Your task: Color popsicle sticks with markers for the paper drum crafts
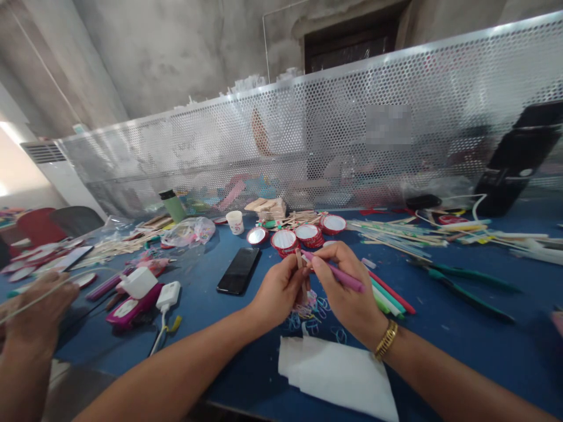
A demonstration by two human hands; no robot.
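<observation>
My left hand (278, 288) is closed around light wooden craft sticks (298, 258) that stand roughly upright between the fingers. In my right hand (349, 293), a purple tube-like stick (347, 278) is pinched, its far end at the craft sticks. Whether it is a straw or a pen I cannot tell. Both hands meet above a loose heap of small coloured rubber bands (310, 313). Beside my right hand lie red, teal and green sticks (391, 294). A folded white sheet (336, 375) rests below my hands at the table's near edge.
Red-rimmed round tins (284, 240) and a paper cup (235, 223) stand behind. A black phone (238, 271) lies left, pliers (466, 284) right. Chargers (139, 283) and a co-worker's hand (41, 310) are at the left. A perforated metal screen (334, 135) closes off the back.
</observation>
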